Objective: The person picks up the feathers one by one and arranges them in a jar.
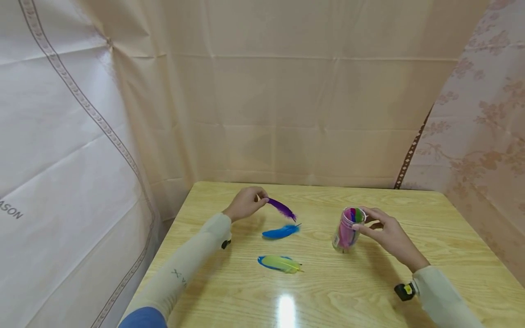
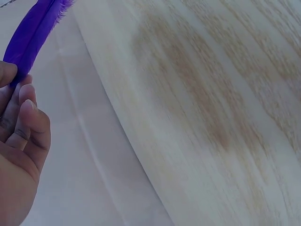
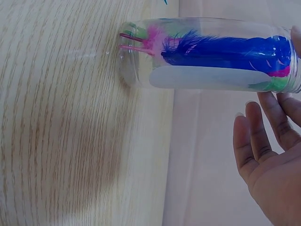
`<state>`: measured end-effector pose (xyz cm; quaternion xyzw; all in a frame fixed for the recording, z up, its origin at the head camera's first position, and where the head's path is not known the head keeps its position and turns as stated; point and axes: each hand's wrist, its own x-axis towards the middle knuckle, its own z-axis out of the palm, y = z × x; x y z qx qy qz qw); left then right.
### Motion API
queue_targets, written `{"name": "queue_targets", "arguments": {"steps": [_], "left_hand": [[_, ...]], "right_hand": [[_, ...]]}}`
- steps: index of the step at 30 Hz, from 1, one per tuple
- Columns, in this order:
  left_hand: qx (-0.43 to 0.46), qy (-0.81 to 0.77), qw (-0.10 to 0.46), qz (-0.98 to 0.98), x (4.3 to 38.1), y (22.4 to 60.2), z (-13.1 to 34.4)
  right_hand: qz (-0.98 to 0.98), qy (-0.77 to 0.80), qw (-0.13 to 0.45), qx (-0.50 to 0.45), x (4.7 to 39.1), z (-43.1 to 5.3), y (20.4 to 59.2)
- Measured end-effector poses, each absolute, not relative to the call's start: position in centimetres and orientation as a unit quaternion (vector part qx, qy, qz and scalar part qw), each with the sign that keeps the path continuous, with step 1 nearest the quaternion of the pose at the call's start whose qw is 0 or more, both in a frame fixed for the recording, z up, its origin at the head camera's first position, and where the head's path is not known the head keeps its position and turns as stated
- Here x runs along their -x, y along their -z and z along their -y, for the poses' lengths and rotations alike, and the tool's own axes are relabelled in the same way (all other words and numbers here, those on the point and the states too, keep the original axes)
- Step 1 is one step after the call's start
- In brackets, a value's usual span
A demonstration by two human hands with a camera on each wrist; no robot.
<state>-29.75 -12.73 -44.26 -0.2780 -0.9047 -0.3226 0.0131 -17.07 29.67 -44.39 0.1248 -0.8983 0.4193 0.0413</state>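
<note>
Because a feather bends and frays so readily, the left fingers [image 1: 254,193] do well to hold the purple feather [image 1: 282,208] as they have it, in a small, nearly closed pinch at its smooth end, squeezing no harder than stops it from twisting. Any turn is probably best made slowly, so that the fluffy end does not brush against anything. On the right, the glass jar [image 1: 339,241] seems to call for a light, even touch high up: the right fingers [image 1: 378,216] are curled loosely about its mouth, thumb on the near side and fingertips on the far side, parted just enough to span the rim, and a harder push there could tip it. As for placement, the purple feather runs from the left fingers out to their right and slightly nearer, seemingly off the desk [image 1: 328,294]. Also to the right of those fingers, on their near side, the blue feather [image 1: 280,233] lies flat; nearer again lies the yellow-green feather [image 1: 285,264], a blue edge [image 1: 260,260] showing from beneath. Farther right, against the right fingers, stands the jar with pink, blue and green feathers [image 1: 346,233] inside, well apart from the purple one.
</note>
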Motion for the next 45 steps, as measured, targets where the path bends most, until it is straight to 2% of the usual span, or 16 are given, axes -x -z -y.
{"name": "queue_targets", "arguments": {"steps": [21,45], "left_hand": [[0.303,0.342,0.043,0.888,30.1,42.7,11.8],[0.327,0.344,0.045,0.879,30.4,40.8,11.0]], "right_hand": [[0.896,-0.423,0.044,-0.126,17.0,-29.6,44.4],[0.894,-0.423,0.059,-0.135,17.1,-29.6,44.6]]}}
